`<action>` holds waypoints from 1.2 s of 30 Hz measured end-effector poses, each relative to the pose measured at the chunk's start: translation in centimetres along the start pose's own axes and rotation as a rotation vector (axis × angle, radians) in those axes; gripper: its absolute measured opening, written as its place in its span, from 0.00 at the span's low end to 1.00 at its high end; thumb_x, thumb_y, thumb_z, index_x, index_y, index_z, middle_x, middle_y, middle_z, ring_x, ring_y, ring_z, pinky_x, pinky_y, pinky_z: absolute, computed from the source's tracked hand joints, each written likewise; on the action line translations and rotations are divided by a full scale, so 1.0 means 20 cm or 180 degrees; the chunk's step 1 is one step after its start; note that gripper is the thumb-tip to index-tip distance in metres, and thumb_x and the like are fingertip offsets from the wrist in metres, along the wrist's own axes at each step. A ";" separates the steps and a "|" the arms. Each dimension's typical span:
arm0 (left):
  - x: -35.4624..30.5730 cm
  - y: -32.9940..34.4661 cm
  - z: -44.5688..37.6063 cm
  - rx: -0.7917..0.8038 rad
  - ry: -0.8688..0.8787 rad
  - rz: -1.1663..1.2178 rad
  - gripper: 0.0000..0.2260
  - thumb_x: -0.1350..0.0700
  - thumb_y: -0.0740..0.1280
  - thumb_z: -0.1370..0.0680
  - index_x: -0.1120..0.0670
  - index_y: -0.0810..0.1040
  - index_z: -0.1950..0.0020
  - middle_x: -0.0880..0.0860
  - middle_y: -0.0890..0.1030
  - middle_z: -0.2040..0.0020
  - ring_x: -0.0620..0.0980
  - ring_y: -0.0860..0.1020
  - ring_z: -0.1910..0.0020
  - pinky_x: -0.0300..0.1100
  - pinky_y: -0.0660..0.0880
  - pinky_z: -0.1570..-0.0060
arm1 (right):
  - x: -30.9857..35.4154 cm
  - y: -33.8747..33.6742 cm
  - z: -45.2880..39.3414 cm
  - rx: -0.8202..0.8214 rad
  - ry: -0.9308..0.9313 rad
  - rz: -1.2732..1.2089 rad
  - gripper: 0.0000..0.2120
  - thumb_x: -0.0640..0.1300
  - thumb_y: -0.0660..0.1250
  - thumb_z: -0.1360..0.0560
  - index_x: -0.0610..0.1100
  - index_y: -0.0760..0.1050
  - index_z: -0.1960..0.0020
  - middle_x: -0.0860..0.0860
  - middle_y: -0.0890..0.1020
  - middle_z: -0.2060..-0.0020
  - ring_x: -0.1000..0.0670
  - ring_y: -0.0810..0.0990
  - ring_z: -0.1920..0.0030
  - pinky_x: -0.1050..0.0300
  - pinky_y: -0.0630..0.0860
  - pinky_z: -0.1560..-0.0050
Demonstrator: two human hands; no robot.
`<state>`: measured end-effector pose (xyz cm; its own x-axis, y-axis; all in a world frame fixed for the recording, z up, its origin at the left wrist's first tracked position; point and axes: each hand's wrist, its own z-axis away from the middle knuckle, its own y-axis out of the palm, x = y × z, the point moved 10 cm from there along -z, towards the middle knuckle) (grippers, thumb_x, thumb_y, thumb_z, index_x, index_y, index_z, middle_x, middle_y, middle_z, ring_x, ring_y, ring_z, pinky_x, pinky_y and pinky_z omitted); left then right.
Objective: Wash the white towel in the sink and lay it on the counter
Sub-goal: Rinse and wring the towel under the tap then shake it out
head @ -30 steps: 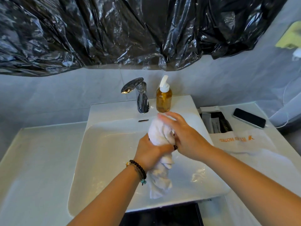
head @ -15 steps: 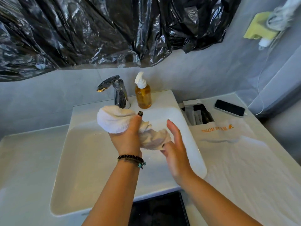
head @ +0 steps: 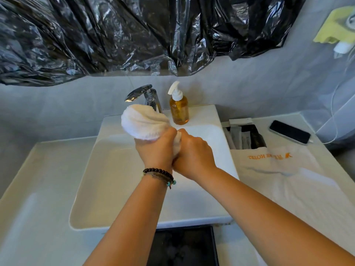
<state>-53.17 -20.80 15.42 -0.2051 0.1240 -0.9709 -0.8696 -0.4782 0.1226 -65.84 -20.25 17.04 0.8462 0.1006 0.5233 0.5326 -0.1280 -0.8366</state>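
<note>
A hotel bathroom: a white rectangular sink (head: 99, 169) set in a pale counter (head: 38, 189), chrome faucet (head: 143, 95) at 12 o'clock, pump soap bottle (head: 178, 106) beside it, an amenity tray (head: 244, 135) and hotel-logo cloth (head: 272, 160) at 2 o'clock.

Orange lettering, seen upside down, is printed on the white cloth (head: 288, 169) right of the right hand (head: 194, 154); only "HOTEL" can be read

Single head-worn wide-angle view, looking forward and down, close over the sink (head: 119, 189), facing the wall.
</note>
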 end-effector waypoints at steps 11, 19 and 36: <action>-0.09 0.04 -0.10 0.0708 0.0850 -0.1154 0.27 0.54 0.72 0.41 0.55 0.77 0.42 0.51 0.81 0.52 0.44 0.81 0.55 0.38 0.80 0.61 | 0.09 0.20 -0.03 0.0650 -0.0036 -0.1182 0.21 0.49 0.73 0.28 0.46 0.77 0.37 0.47 0.82 0.44 0.47 0.80 0.42 0.51 0.77 0.42; 0.13 -0.12 -0.20 0.0718 0.0041 -0.0876 0.18 0.56 0.72 0.40 0.48 0.79 0.51 0.51 0.83 0.54 0.49 0.82 0.54 0.46 0.81 0.55 | 0.04 0.48 0.01 0.1663 0.0353 -0.1364 0.13 0.50 0.77 0.34 0.48 0.79 0.53 0.53 0.82 0.63 0.52 0.82 0.66 0.58 0.78 0.67; -0.21 -0.48 -0.19 0.1596 -0.0212 0.0321 0.27 0.53 0.71 0.30 0.60 0.70 0.34 0.61 0.82 0.43 0.57 0.82 0.46 0.50 0.78 0.55 | 0.47 0.10 -0.06 0.1006 0.0089 -0.2616 0.04 0.43 0.71 0.24 0.46 0.75 0.56 0.50 0.81 0.58 0.50 0.80 0.55 0.47 0.80 0.47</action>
<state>-42.24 -20.03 17.61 -0.3128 0.1617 -0.9359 -0.9492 -0.0169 0.3143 -56.81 -20.83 20.45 0.1997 0.0161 0.9797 0.9470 0.2537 -0.1972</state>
